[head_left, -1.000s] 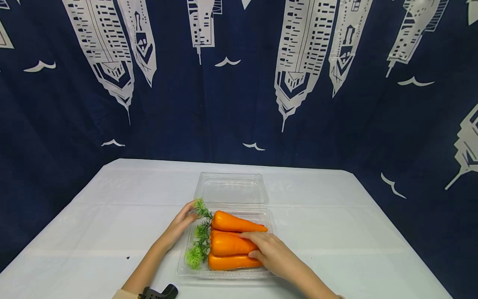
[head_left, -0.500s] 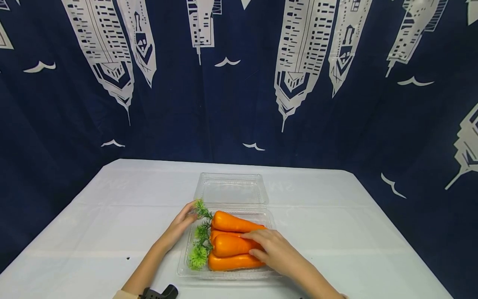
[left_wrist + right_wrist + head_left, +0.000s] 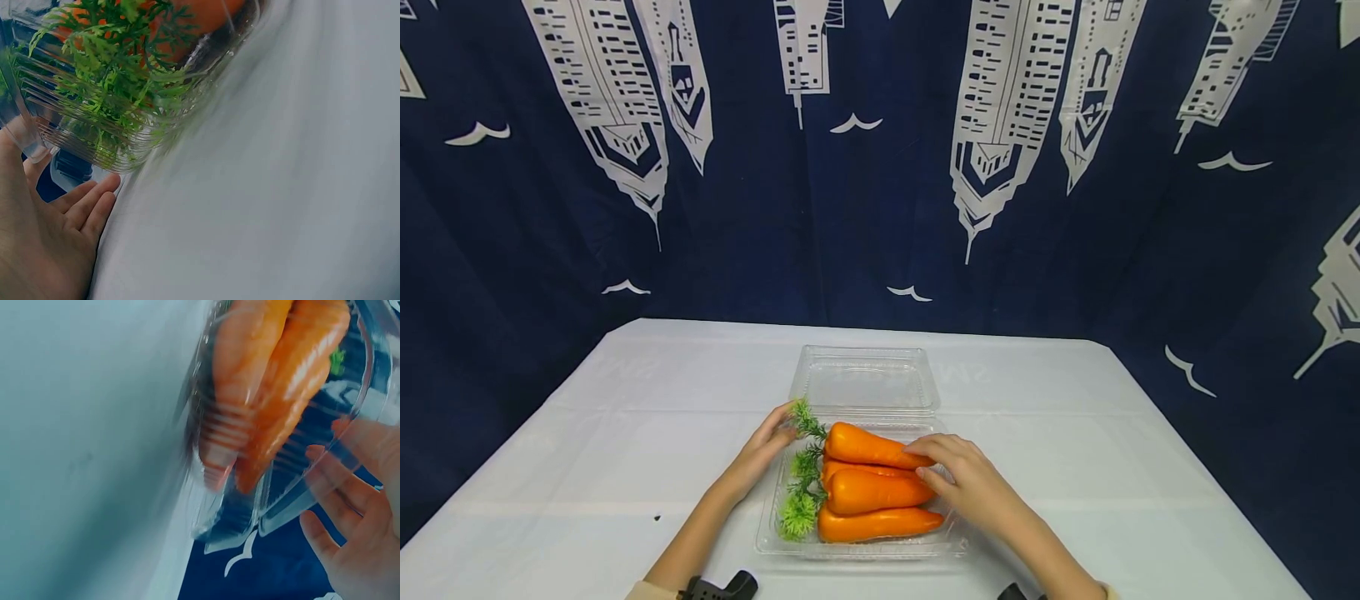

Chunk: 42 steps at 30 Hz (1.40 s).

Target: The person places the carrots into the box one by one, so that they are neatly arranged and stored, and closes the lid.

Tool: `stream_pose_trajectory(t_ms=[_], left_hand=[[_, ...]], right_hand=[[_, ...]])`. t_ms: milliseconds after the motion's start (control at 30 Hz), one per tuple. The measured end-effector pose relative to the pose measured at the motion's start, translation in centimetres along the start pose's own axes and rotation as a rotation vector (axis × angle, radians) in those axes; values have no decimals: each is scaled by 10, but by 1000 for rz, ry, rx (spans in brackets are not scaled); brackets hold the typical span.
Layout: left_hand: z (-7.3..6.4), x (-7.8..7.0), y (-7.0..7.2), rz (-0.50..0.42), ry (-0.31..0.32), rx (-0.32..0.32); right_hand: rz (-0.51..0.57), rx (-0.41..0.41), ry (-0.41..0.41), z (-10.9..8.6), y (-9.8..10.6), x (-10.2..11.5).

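Several orange carrots (image 3: 880, 492) with feathery green tops (image 3: 797, 515) lie side by side in a clear plastic clamshell container (image 3: 887, 548). My left hand (image 3: 762, 454) rests at the container's far left corner. In the left wrist view, its fingers (image 3: 94, 203) stretch out straight beside the ribbed clear wall. My right hand (image 3: 973, 483) reaches over the container's right side, fingertips at the narrow tip of the farthest carrot (image 3: 868, 446). In the right wrist view, the fingers of that hand (image 3: 362, 494) are spread and slightly bent, with nothing gripped.
The container's clear lid (image 3: 865, 379) lies folded back on the far side. A white cloth covers the table (image 3: 625, 467), with a tiny dark speck (image 3: 657, 517) on the left. Behind hangs a navy curtain (image 3: 880, 208) with white building prints.
My right hand has lifted off the middle carrot and shifted away from me and slightly right, to the farthest carrot's tip. The nearest carrot's tip now shows. The left hand stays put.
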<state>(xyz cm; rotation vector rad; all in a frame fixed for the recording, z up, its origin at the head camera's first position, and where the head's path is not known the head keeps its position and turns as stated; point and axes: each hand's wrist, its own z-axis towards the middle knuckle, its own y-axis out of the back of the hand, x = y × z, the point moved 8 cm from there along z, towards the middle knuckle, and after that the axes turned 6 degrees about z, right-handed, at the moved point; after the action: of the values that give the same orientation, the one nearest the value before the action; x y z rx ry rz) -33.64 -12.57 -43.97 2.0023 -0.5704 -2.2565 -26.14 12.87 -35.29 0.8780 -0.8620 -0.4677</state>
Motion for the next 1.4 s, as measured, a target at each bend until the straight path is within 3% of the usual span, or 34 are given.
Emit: stream_pose_trajectory(t_ms=[333,600,833,1033,1200,1400], left_hand=[[-1,-1,0,-3,-2,5],[-1,-3,-1,-4,-16,13],[-1,-3,-1,-2,-5,14],[-1,-2,-1,1,-11,22],[-1,-2,0,0,-10,14],[-1,-1,-1,-1,-10,20]], right_hand=[[89,-87,-86,2,9,-24],[259,-131,-184,3,7,-47],[522,-122,-348,2,-1,-67],[590,-133,-427,1,-2,-80],[638,-145,-462,0,-4,-89],[716,-99,-452,-1,-14,-93]])
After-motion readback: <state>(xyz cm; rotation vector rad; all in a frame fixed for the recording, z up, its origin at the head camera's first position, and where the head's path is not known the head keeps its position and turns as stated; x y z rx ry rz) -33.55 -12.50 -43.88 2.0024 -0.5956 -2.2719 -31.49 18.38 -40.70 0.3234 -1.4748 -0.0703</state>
